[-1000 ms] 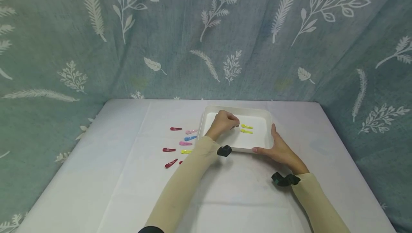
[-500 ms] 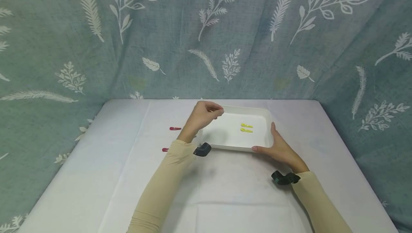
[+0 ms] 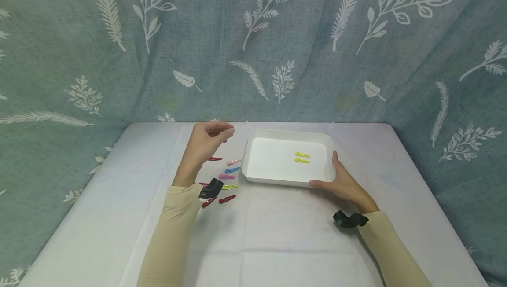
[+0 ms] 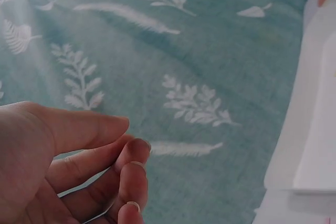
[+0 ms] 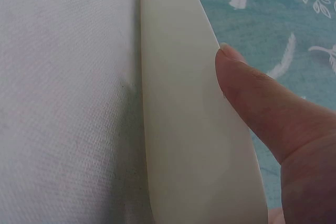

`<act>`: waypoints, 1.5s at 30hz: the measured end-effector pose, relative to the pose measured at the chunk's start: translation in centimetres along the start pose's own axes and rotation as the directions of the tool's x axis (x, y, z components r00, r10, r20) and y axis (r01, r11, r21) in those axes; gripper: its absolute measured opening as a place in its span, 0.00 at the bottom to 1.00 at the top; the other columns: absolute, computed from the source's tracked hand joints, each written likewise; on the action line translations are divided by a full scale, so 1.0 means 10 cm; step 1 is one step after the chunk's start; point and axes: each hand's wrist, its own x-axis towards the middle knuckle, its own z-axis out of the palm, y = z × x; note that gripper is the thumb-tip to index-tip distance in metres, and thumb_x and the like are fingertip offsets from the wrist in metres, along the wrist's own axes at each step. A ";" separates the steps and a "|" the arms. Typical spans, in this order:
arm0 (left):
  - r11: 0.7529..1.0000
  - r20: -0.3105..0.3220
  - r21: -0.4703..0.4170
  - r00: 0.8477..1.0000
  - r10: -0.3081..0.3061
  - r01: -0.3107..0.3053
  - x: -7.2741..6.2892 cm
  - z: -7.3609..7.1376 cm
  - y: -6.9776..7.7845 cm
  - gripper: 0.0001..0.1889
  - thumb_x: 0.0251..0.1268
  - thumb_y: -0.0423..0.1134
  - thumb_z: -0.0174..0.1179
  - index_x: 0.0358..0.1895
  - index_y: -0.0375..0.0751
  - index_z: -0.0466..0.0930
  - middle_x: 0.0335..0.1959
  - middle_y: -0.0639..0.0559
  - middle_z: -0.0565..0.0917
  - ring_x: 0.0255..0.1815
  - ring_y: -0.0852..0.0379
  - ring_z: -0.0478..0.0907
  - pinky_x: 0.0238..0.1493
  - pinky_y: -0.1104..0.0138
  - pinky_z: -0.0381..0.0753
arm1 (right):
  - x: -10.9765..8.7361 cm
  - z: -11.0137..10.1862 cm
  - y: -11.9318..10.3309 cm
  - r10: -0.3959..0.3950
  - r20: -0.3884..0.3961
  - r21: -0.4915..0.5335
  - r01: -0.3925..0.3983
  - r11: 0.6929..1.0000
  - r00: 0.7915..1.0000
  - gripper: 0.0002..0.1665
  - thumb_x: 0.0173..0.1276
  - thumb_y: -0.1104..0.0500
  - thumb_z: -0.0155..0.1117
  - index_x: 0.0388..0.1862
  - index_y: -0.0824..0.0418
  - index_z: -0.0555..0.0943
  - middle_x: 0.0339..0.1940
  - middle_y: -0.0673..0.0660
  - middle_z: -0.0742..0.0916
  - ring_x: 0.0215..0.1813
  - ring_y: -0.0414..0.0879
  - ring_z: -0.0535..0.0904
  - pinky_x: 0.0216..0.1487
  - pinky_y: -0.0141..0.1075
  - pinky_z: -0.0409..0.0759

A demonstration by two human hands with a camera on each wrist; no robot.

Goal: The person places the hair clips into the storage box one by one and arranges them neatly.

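Note:
My left hand point(image 3: 207, 144) hangs in the air left of the white tray point(image 3: 261, 178), above the loose hair clips. Its fingers are loosely curled and nothing shows between thumb and fingertips in the left wrist view. My right hand point(image 3: 346, 184) grips the tray's front right corner, with the thumb on the front wall and fingers along the right side. The right wrist view shows that thumb point(image 5: 262, 103) against the tray wall point(image 5: 184, 103). Inside the tray lie two yellow hair clips point(image 3: 303, 161), side by side, right of the middle.
Left of the tray, several hair clips lie scattered on the white cloth: a blue one point(image 3: 232, 170), a purple-pink one point(image 3: 226, 176), a light pink one point(image 3: 234, 162), a yellow one point(image 3: 229, 187) and red ones point(image 3: 227, 199). A patterned curtain point(image 3: 222, 49) stands behind the table.
My left hand has lifted out of the tray and moved left, past its left wall. The right hand and the two yellow clips in the tray stay put.

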 end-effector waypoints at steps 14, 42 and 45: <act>0.995 -0.223 -0.040 0.970 -0.096 0.089 -0.19 -0.29 -0.34 0.19 0.73 0.51 0.64 0.56 0.42 0.86 0.53 0.42 0.88 0.44 0.56 0.80 0.52 0.62 0.75 | 0.01 0.09 0.00 0.021 0.001 0.008 -0.021 1.000 1.000 0.88 0.55 0.31 0.78 0.83 0.61 0.21 0.87 0.69 0.42 0.87 0.68 0.40 0.82 0.65 0.48; 0.946 -0.210 -0.057 0.923 -0.324 0.319 0.12 -0.39 -1.01 0.22 0.74 0.52 0.62 0.60 0.42 0.84 0.57 0.41 0.87 0.46 0.57 0.78 0.50 0.66 0.74 | 0.01 0.02 0.00 0.020 -0.012 -0.028 -0.020 0.999 1.000 0.87 0.55 0.30 0.77 0.83 0.62 0.22 0.87 0.70 0.43 0.87 0.69 0.41 0.82 0.65 0.48; 0.945 -0.214 -0.055 0.921 -0.325 0.321 0.15 -0.38 -1.08 0.21 0.74 0.51 0.62 0.59 0.40 0.84 0.56 0.41 0.87 0.44 0.58 0.79 0.48 0.66 0.74 | 0.01 0.02 0.01 0.017 -0.016 -0.023 -0.017 1.000 1.000 0.87 0.55 0.30 0.77 0.83 0.62 0.22 0.87 0.69 0.43 0.87 0.68 0.41 0.82 0.65 0.48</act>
